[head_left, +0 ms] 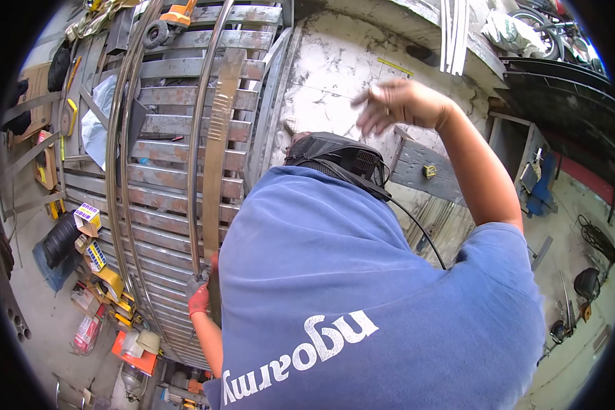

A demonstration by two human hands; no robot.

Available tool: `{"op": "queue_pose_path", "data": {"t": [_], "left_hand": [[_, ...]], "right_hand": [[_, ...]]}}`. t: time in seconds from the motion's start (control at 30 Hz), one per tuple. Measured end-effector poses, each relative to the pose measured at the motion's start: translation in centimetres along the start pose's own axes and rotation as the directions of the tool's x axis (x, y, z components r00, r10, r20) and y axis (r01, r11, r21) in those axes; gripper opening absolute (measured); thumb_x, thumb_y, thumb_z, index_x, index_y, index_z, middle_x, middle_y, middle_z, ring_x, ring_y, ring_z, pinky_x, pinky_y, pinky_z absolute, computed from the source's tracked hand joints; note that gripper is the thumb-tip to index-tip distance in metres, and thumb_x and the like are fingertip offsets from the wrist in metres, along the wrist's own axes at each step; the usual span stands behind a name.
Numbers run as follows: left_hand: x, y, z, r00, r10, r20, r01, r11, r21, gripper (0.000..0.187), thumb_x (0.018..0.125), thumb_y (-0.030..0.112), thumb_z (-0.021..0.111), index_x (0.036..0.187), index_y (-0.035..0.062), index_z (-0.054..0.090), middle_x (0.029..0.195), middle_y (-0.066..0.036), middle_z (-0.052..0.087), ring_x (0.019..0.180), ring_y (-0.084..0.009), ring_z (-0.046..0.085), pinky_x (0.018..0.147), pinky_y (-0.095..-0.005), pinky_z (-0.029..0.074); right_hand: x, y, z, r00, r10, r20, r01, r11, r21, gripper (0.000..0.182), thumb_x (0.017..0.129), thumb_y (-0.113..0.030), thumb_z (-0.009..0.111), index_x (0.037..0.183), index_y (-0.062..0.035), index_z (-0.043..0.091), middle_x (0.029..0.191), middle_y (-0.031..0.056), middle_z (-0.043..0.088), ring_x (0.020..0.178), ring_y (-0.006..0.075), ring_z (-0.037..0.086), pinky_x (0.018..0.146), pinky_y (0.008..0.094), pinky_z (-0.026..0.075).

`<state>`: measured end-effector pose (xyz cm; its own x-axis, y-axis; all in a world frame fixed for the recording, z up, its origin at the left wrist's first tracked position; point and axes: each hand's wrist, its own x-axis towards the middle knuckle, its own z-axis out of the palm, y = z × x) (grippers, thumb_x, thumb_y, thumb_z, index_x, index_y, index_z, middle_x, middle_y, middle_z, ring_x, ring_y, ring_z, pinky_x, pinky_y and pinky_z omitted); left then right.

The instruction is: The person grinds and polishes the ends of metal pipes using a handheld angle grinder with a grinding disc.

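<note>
Polished tube (195,143): is lying lengthwise over the metal slats of the counter (164,125), curving slightly, with its near end running down to the left hand.
Left hand (199,299): is showing red, apparently gloved, and is reaching forward past the shirt's edge with the forearm slanting up and leftward; it is meeting a dark grey piece (197,281) at the tube's near end.
Left grip: is being partly hidden there, so I cannot tell whether it is clamping that piece or only resting against it.
Brown strip (220,137): is running just beside the tube on its right, bearing pale marks across its upper part.
Blue shirt (362,239): is filling the lower middle, with a black pack (342,152) sitting at its top edge.
Right hand (403,104): is hanging raised and blurred, bending leftward at the wrist, forearm angling up from the sleeve.
Right grip: is holding nothing, fingers standing loosely apart.
</note>
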<state>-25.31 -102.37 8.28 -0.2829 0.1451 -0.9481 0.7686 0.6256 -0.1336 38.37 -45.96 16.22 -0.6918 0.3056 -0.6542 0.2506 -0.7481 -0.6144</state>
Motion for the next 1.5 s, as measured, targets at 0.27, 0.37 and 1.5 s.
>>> {"op": "queue_pose_path", "data": {"t": [0.27,0.37,1.5], "left_hand": [[2.0,-3.5,3.0,0.981,-0.128,-0.144,0.135,0.99,0.038,0.062,0.109,0.06,0.035,0.144,0.023,0.071,0.138,-0.022,0.072,0.124,-0.0514,0.067,0.102,-0.0533,0.057],[-0.2,-0.6,2.4,0.984,-0.103,-0.148,0.101,0.995,-0.016,0.053,0.115,0.045,0.04,0.134,0.009,0.074,0.13,-0.026,0.075,0.121,-0.0489,0.07,0.1,-0.0542,0.057],[-10.3,10.3,1.7,0.73,-0.339,-0.594,0.077,0.904,-0.421,0.038,0.103,0.037,0.073,0.111,-0.0005,0.076,0.102,-0.027,0.076,0.096,-0.0486,0.072,0.087,-0.0533,0.055]], "right_hand": [[6.3,-6.2,-2.0,0.849,-0.236,-0.472,0.136,0.962,-0.235,0.049,0.108,-0.038,0.073,0.133,0.0037,0.068,0.109,0.0113,0.077,0.091,0.0166,0.076,0.086,0.0306,0.063],[7.4,-8.0,-1.8,0.867,-0.243,-0.436,0.123,0.95,-0.286,0.049,0.108,-0.038,0.073,0.134,0.0038,0.068,0.11,0.0119,0.077,0.091,0.0166,0.076,0.086,0.0304,0.063],[22.5,-18.3,-0.1,0.965,-0.235,-0.114,0.128,0.807,-0.577,0.057,0.105,-0.037,0.076,0.136,0.0102,0.068,0.12,0.0249,0.077,0.099,0.0272,0.079,0.083,0.0348,0.064]]}}
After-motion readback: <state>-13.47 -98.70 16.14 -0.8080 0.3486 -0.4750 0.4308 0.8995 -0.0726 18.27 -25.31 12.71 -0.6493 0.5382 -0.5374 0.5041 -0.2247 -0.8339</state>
